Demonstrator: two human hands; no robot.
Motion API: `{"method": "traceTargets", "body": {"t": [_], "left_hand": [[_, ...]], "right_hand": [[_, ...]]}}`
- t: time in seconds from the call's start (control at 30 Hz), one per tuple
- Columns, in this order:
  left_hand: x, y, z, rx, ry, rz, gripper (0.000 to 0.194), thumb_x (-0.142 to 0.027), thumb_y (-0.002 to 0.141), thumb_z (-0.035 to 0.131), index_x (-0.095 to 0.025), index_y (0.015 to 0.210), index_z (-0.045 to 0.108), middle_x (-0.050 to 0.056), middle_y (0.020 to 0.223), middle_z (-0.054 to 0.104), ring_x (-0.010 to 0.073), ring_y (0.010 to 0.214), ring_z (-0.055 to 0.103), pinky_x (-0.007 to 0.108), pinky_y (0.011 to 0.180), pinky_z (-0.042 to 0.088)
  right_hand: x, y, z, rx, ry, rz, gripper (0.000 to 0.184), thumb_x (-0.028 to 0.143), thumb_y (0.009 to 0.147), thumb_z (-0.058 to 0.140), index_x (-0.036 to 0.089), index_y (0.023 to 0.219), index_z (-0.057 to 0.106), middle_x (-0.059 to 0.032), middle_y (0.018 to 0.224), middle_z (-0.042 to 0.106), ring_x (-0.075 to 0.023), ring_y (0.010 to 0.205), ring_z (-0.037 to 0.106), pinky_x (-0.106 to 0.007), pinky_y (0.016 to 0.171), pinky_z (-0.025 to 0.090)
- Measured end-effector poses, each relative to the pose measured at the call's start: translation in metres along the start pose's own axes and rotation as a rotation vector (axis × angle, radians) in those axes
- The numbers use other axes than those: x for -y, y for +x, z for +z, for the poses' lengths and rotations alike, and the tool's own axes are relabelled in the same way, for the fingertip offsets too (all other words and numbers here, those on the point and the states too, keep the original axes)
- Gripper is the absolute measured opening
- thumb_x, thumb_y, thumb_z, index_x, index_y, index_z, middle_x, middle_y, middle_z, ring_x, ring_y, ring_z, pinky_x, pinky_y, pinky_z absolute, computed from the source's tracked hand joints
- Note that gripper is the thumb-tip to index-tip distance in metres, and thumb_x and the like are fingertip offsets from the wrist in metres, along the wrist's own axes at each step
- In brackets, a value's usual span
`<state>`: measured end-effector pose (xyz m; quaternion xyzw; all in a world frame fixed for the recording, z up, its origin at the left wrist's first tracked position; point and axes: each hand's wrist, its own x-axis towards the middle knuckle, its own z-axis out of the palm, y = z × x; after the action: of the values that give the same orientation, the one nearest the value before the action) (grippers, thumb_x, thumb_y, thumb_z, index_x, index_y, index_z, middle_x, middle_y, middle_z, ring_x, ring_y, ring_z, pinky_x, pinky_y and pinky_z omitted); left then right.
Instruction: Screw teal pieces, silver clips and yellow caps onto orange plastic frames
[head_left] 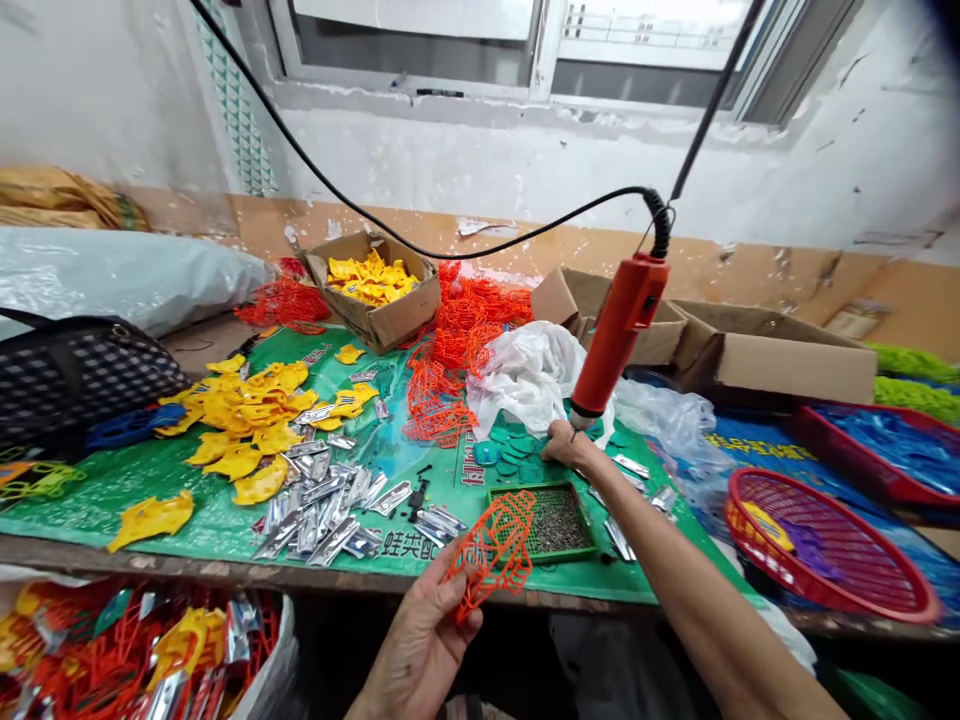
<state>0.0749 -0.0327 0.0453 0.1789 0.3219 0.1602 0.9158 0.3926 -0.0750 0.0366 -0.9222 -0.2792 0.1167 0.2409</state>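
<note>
My left hand [431, 630] pinches an orange plastic lattice frame [499, 550] between thumb and fingers, raised in front of the table edge. My right hand [564, 445] reaches forward to a pile of thin green plastic pieces [514, 455]. Its fingers are curled down at the pile's right side, and what they grip is hidden. Just above that hand hangs a red electric screwdriver [619, 335], its lower end close to the knuckles. Between the hands, a green tray [499, 492] holds many small dark metal parts, partly covered by the lattice frame.
Yellow plastic parts [262, 405] and shiny metal pieces [322, 510] lie heaped at left. Behind stand a cardboard box [409, 315], orange lattice frames [469, 315] and a white plastic bag [529, 370]. A red basket [832, 590] sits at right. The screwdriver's black cable [480, 250] sags across the view.
</note>
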Motion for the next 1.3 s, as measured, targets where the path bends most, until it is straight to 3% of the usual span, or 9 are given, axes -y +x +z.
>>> {"method": "traceTargets", "body": {"t": [0.13, 0.33, 0.57, 0.7, 0.83, 0.93, 1.07, 1.2, 1.3], "left_hand": [[0.002, -0.006, 0.0, 0.01, -0.036, 0.0, 0.059, 0.002, 0.066, 0.071, -0.023, 0.119, 0.063, 0.0, 0.086, 0.073, 0.014, 0.068, 0.07, 0.025, 0.06, 0.058], [0.017, -0.011, 0.002, 0.119, -0.09, -0.046, 0.051, -0.004, 0.061, 0.077, -0.022, 0.107, 0.069, 0.005, 0.094, 0.075, 0.0167, 0.08, 0.07, 0.025, 0.065, 0.053], [0.02, -0.012, 0.003, 0.185, -0.037, -0.125, 0.057, -0.007, 0.062, 0.078, -0.021, 0.116, 0.065, 0.007, 0.092, 0.075, 0.02, 0.082, 0.072, 0.02, 0.055, 0.049], [0.018, -0.01, 0.006, 0.091, -0.043, -0.078, 0.066, 0.002, 0.064, 0.07, -0.025, 0.123, 0.06, -0.002, 0.082, 0.072, 0.0153, 0.072, 0.071, 0.028, 0.069, 0.058], [0.023, -0.006, 0.015, 0.087, 0.016, 0.046, 0.069, 0.001, 0.061, 0.073, -0.027, 0.123, 0.062, -0.001, 0.091, 0.073, 0.0162, 0.083, 0.07, 0.031, 0.085, 0.055], [0.028, -0.007, 0.018, 0.088, 0.161, 0.123, 0.07, -0.001, 0.054, 0.079, -0.027, 0.118, 0.065, 0.002, 0.099, 0.075, 0.0208, 0.093, 0.07, 0.029, 0.091, 0.051], [0.028, -0.014, 0.013, 0.091, 0.376, 0.146, 0.057, -0.005, 0.048, 0.085, -0.023, 0.101, 0.074, 0.006, 0.089, 0.077, 0.0281, 0.093, 0.07, 0.033, 0.089, 0.051], [0.026, -0.023, 0.014, 0.123, 0.407, 0.111, 0.057, -0.015, 0.052, 0.087, -0.022, 0.107, 0.073, 0.009, 0.094, 0.076, 0.0324, 0.091, 0.07, 0.04, 0.085, 0.053], [0.025, -0.022, 0.017, 0.074, 0.352, 0.131, 0.049, -0.02, 0.057, 0.086, -0.02, 0.104, 0.073, 0.01, 0.1, 0.076, 0.0311, 0.097, 0.069, 0.038, 0.086, 0.054]], "right_hand": [[0.001, 0.003, -0.003, 0.069, 0.054, 0.052, 0.033, 0.035, 0.09, 0.059, 0.015, 0.117, 0.058, -0.0068, 0.118, 0.06, -0.0237, 0.102, 0.062, -0.041, 0.084, 0.054], [-0.008, -0.013, -0.002, 0.042, 0.286, 0.052, 0.033, 0.033, 0.091, 0.059, 0.015, 0.118, 0.057, -0.0086, 0.12, 0.06, -0.022, 0.102, 0.061, -0.042, 0.085, 0.054], [-0.03, -0.048, -0.026, -0.148, 0.763, 0.097, 0.03, 0.035, 0.093, 0.055, 0.016, 0.116, 0.054, -0.0067, 0.108, 0.06, -0.0158, 0.085, 0.062, -0.032, 0.07, 0.055], [-0.032, -0.092, -0.047, -0.219, 0.998, 0.027, 0.035, 0.046, 0.083, 0.061, 0.022, 0.107, 0.052, -0.0004, 0.101, 0.053, -0.0101, 0.071, 0.054, -0.025, 0.057, 0.053], [-0.004, -0.159, -0.035, -0.036, 1.099, -0.064, 0.045, 0.047, 0.067, 0.075, 0.023, 0.101, 0.058, -0.001, 0.098, 0.056, -0.0104, 0.059, 0.053, -0.03, 0.05, 0.053], [0.026, -0.196, -0.018, 0.215, 1.037, -0.268, 0.023, 0.041, 0.087, 0.058, 0.024, 0.101, 0.057, 0.0, 0.087, 0.057, -0.0109, 0.059, 0.053, -0.027, 0.052, 0.05], [0.048, -0.207, -0.006, 0.076, 0.718, -0.481, 0.019, 0.023, 0.096, 0.038, 0.022, 0.093, 0.057, 0.0001, 0.078, 0.057, -0.0129, 0.071, 0.054, -0.026, 0.067, 0.046], [0.056, -0.202, 0.014, -0.104, 0.511, -0.624, 0.031, 0.007, 0.089, 0.036, 0.02, 0.112, 0.052, -0.0073, 0.096, 0.06, -0.0191, 0.088, 0.056, -0.033, 0.079, 0.048], [0.062, -0.203, 0.027, -0.3, 0.353, -0.697, 0.033, 0.0, 0.082, 0.034, 0.017, 0.103, 0.052, -0.0106, 0.091, 0.055, -0.0229, 0.086, 0.051, -0.036, 0.074, 0.047]]}}
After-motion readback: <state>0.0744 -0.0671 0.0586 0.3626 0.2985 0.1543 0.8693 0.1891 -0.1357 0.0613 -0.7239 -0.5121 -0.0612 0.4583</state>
